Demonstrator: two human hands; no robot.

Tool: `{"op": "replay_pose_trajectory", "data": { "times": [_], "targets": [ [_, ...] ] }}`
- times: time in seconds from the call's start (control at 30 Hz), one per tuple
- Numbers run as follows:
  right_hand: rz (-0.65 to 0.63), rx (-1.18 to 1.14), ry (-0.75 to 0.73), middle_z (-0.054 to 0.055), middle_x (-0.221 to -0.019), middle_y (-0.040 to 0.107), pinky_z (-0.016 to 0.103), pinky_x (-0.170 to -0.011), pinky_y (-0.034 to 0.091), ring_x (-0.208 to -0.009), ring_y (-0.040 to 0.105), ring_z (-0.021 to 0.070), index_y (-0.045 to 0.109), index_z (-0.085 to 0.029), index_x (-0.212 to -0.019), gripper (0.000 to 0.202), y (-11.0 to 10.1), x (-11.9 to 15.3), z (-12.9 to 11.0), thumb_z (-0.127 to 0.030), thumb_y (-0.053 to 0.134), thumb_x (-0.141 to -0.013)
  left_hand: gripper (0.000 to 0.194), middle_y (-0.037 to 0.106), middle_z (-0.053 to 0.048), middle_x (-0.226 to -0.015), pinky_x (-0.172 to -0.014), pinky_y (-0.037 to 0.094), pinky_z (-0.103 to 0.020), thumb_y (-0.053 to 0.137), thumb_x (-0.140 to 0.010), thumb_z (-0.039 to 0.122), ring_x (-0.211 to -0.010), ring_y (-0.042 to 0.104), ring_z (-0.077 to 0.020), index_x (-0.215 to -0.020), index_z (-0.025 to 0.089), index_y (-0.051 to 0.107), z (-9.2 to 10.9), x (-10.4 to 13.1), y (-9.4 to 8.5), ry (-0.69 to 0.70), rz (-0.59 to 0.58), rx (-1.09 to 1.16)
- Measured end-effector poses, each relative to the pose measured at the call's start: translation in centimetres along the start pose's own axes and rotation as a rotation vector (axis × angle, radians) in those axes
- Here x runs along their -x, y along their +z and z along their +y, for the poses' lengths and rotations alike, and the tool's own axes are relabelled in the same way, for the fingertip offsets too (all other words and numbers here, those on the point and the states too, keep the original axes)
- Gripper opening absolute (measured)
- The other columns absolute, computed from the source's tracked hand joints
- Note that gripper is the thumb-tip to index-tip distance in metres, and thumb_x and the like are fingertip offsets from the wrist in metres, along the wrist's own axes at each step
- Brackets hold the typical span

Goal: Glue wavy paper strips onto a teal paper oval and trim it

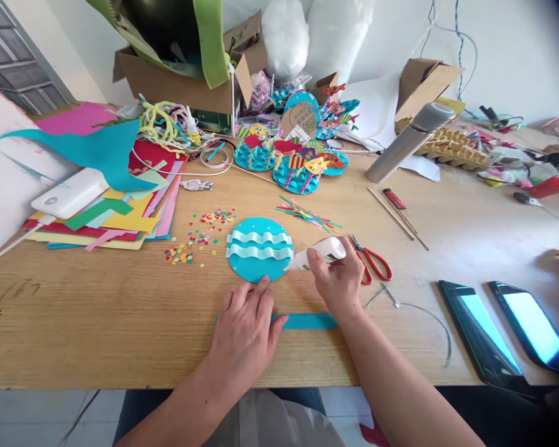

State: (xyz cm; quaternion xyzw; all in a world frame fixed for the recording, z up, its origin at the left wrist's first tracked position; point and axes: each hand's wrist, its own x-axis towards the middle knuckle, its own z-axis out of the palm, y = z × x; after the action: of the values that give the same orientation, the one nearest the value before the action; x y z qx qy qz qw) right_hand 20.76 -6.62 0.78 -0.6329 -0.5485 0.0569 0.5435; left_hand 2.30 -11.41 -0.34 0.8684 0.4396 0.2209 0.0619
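1. Two hands work at one blue disc (251,267), which lies flat on the wooden tabletop (135,310) in front of the person, just beyond a blue strip (312,321).
2. The left hand (245,320) rests palm down with its fingers a little apart, a fingertip at the disc's near edge and the thumb by the blue strip.
3. The right hand (342,276) is wrapped round a white bottle (328,249), its nozzle tilted down toward the disc's right edge; whether the tip touches, I cannot tell.
4. The disc looks thin and light, perhaps card or foam, so it would probably slide or swivel at a nudge; light pressure on the bare near rim should steady it.
5. Two pale wavy strips (261,252) cross the disc in raised ripples. They seem easy to crush, so the disc is best lifted by its bare near or far rim.
6. The bottle appears to be smooth, squeezable plastic, best held round its body, clear of the nozzle, with gentle pressure.
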Motion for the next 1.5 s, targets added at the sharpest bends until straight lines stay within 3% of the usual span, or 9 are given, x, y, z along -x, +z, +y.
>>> {"op": "replay_pose_trajectory", "data": {
  "times": [1.5],
  "targets": [
    [-0.030,0.115,-0.096,-0.007,-0.055,0.049,0.020,-0.044,0.037,-0.045,0.042,0.0085,0.046,-0.022,-0.071,0.026,-0.14,0.32,0.57,-0.038,0.066,-0.073,0.018,0.060,-0.011,-0.133,-0.073,0.045,-0.043,0.053,-0.093,0.033,-0.093,0.055,-0.0278,-0.094,0.016,0.059,0.00,-0.11,-0.05,0.014,-0.059,-0.056]
  ]
}}
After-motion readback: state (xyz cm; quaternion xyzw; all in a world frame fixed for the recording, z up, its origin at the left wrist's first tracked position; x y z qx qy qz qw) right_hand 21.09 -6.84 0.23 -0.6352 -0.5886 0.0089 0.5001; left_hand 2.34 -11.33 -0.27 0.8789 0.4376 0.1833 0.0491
